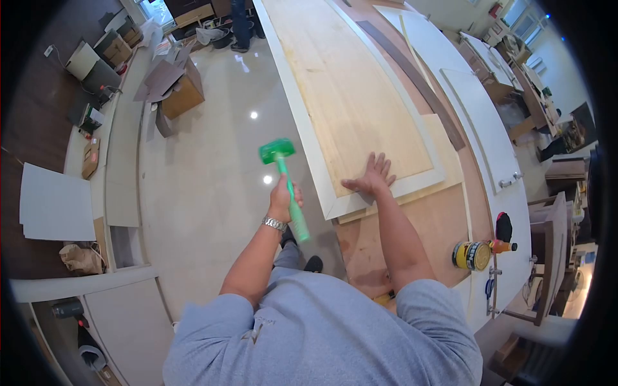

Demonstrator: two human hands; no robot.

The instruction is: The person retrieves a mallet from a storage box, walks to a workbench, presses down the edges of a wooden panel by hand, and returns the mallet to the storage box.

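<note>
My left hand (280,201), with a metal watch on its wrist, is wrapped round the handle of a green mallet (277,152). The mallet's head points up and away from me, over the floor just left of the panel, and looks slightly blurred. A long wooden panel (364,96) with a pale frame lies flat on the work surface. Spread fingers and palm of my right hand (374,177) rest on the panel's near end, close to its frame. Nothing is held in that hand.
Under the panel lie thin boards (450,170). A yellow can (472,255) and an orange bottle (501,246) stand at the right. A dark strip (412,80) runs beside the panel. A cardboard box (183,93) sits on the floor; a person's leg (239,26) shows at the back.
</note>
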